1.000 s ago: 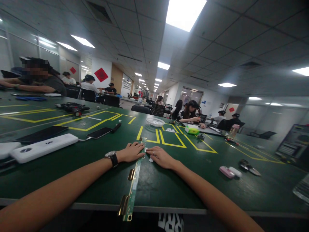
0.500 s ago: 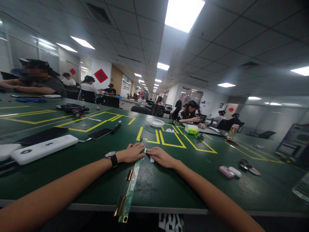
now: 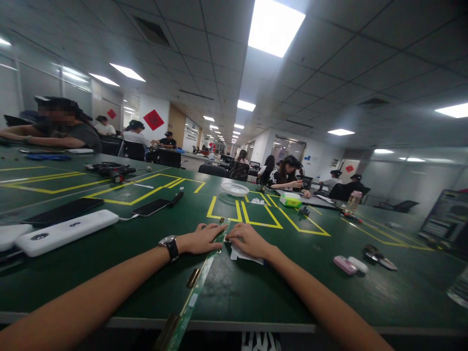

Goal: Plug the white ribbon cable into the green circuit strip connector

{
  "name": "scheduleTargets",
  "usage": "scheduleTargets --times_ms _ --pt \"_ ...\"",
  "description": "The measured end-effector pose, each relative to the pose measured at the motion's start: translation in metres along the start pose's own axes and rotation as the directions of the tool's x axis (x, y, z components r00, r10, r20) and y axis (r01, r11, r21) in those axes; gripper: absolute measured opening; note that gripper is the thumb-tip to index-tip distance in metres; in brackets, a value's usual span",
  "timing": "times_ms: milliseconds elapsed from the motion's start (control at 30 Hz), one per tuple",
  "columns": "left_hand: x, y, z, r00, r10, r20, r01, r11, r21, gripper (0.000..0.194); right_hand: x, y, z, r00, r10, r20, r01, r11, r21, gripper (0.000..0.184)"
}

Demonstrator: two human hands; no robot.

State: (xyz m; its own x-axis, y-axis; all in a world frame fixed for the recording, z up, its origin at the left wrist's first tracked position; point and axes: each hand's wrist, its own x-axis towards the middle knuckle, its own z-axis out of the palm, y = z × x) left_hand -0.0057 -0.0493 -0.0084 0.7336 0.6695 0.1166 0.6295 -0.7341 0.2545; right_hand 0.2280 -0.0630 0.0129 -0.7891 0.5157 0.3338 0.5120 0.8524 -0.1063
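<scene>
A long, narrow green circuit board point(image 3: 200, 282) with gold-brown flaps along its left side lies slanted before me. Its near end sticks out past the table's front edge. My left hand point(image 3: 202, 238), with a watch on the wrist, rests flat across the far part of the board, fingers outstretched. On the board's right side, my right hand point(image 3: 247, 240) has bent fingers closed at its edge. A piece of white paper point(image 3: 243, 256), perhaps cloth, shows beneath this hand; the fingers hide how it is gripped.
A white power bank point(image 3: 73, 231) and a cabled phone point(image 3: 151, 207) lie left. Beyond my hands are a white basket point(image 3: 235, 188) and a green-white packet point(image 3: 290, 200). A pink case point(image 3: 344, 264) lies right. Yellow tape point(image 3: 263, 226) marks the green table. Several people sit around.
The circuit board has turned, its far end shifting right and its near end left and closer. My right hand's fingers have bent more, and more of the white paper shows under it.
</scene>
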Motion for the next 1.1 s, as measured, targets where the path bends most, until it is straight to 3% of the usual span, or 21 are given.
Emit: scheduleTargets --times_ms 67,167,367,467,533,567,600,667,867,967,1100 --pt "0.001 0.004 0.002 0.998 0.063 -0.006 -0.063 0.997 -0.051 0.075 -0.002 0.0 0.001 0.998 0.004 -0.06 -0.006 1.0 -0.027 0.03" --pt "0.002 0.007 0.005 0.993 0.113 -0.032 -0.116 0.988 -0.104 0.077 -0.004 -0.002 0.004 0.995 -0.079 -0.054 0.077 0.997 -0.028 0.034" --pt "0.002 -0.001 -0.002 0.988 0.001 -0.151 -0.021 0.991 -0.129 0.064 -0.004 -0.005 0.007 0.987 -0.155 0.033 0.156 0.988 -0.019 0.028" --pt "0.002 -0.008 -0.005 0.974 -0.053 -0.221 0.033 0.995 -0.096 0.058 -0.005 0.011 0.005 0.995 -0.097 0.026 0.097 0.995 -0.026 0.029" --pt "0.002 -0.01 -0.007 0.963 -0.07 -0.259 0.052 0.996 -0.073 0.055 -0.011 0.03 0.001 0.997 0.078 0.018 -0.076 0.991 -0.109 0.028" --pt "0.002 -0.011 -0.008 0.959 -0.075 -0.274 0.06 0.996 -0.063 0.054 -0.016 0.041 -0.002 0.976 0.216 0.006 -0.212 0.961 -0.176 0.028" --pt "0.002 -0.011 -0.009 0.955 -0.078 -0.287 0.065 0.996 -0.055 0.053 -0.023 0.052 -0.006 0.928 0.373 -0.015 -0.365 0.897 -0.249 0.028" --pt "0.002 -0.011 -0.01 0.95 -0.075 -0.302 0.065 0.997 -0.044 0.052 -0.041 0.075 -0.014 0.784 0.616 -0.076 -0.601 0.722 -0.343 0.033" --pt "0.0 -0.007 -0.006 0.971 0.001 -0.24 -0.002 1.0 -0.005 0.05 -0.093 0.118 -0.034 0.495 0.844 -0.206 -0.833 0.394 -0.388 0.044" --pt "-0.001 -0.004 -0.004 0.978 0.049 -0.201 -0.047 0.999 0.015 0.047 -0.099 0.126 -0.034 0.424 0.879 -0.217 -0.864 0.32 -0.39 0.045" --pt "-0.001 -0.001 -0.003 0.982 0.08 -0.173 -0.076 0.997 0.029 0.048 -0.095 0.13 -0.03 0.394 0.895 -0.209 -0.874 0.295 -0.385 0.047"
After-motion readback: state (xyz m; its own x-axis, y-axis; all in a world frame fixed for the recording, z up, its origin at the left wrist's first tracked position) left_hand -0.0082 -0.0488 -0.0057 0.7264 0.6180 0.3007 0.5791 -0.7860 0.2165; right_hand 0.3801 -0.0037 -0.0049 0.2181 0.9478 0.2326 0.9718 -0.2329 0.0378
